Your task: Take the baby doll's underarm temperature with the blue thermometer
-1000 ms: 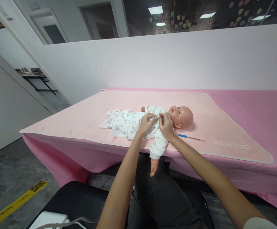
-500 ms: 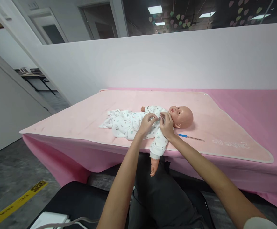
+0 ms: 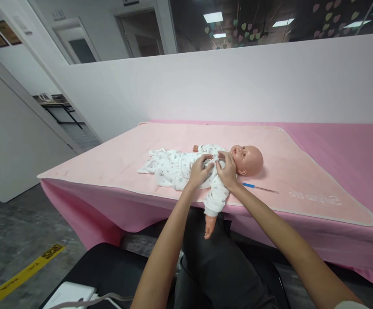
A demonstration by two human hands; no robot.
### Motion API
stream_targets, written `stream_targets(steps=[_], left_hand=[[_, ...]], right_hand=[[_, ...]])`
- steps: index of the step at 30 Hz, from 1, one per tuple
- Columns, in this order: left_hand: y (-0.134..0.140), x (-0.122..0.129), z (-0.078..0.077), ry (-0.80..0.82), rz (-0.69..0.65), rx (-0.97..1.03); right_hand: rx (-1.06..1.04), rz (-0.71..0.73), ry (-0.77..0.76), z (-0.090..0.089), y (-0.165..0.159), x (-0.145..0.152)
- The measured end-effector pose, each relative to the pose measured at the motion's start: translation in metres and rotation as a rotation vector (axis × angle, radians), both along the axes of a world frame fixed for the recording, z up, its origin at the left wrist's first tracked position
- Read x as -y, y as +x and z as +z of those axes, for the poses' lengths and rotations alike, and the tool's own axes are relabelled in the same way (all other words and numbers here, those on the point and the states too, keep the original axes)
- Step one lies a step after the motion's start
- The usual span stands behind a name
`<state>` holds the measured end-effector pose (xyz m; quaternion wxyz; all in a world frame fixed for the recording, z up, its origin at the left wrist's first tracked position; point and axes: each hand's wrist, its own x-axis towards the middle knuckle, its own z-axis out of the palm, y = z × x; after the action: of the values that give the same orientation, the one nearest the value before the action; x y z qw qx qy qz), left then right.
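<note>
Legible in part: 1 line of white script [image 3: 315,198] on the pink mat [image 3: 302,176], reversed to the viewer (apparently "Simple life"). Black characters [image 3: 11,283] on the yellow floor strip [image 3: 22,273] cannot be read with certainty.

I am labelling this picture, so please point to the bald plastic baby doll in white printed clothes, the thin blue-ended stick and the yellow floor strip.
Baby doll [image 3: 181,167], head view: its clothed waist.
Blue-ended stick [image 3: 257,187], head view: the shaft beside its blue end.
Yellow floor strip [image 3: 22,274], head view: middle of its length.
</note>
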<state>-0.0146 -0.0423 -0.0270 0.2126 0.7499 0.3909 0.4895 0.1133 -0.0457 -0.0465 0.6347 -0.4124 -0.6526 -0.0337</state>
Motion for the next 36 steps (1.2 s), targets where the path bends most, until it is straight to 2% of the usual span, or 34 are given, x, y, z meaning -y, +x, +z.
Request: stream_targets(steps=[2, 7, 9, 14, 22, 30, 36], left_hand=[[-0.005, 0.006, -0.003, 0.051, 0.032, -0.061], [-0.012, 0.014, -0.011, 0.186, 0.349, 0.007], [-0.011, 0.014, -0.013, 0.206, 0.415, 0.022], [-0.01, 0.014, -0.013, 0.212, 0.454, -0.021], [-0.009, 0.014, -0.014, 0.163, 0.477, -0.069], [-0.009, 0.014, -0.013, 0.225, 0.54, -0.048], [-0.01, 0.015, -0.013, 0.261, 0.483, -0.093]], right_hand=[[0.0, 0.01, 0.007, 0.001, 0.001, 0.001], [0.128, 0.049, 0.06, 0.008, 0.0, 0.005], [0.237, 0.089, 0.077, 0.012, -0.004, 0.004], [0.419, 0.116, 0.033, 0.02, -0.019, -0.004], [0.398, 0.012, -0.019, 0.008, -0.021, -0.006], [0.419, 0.07, -0.075, 0.013, -0.019, -0.001], [0.381, 0.093, -0.056, 0.015, -0.019, 0.001]])
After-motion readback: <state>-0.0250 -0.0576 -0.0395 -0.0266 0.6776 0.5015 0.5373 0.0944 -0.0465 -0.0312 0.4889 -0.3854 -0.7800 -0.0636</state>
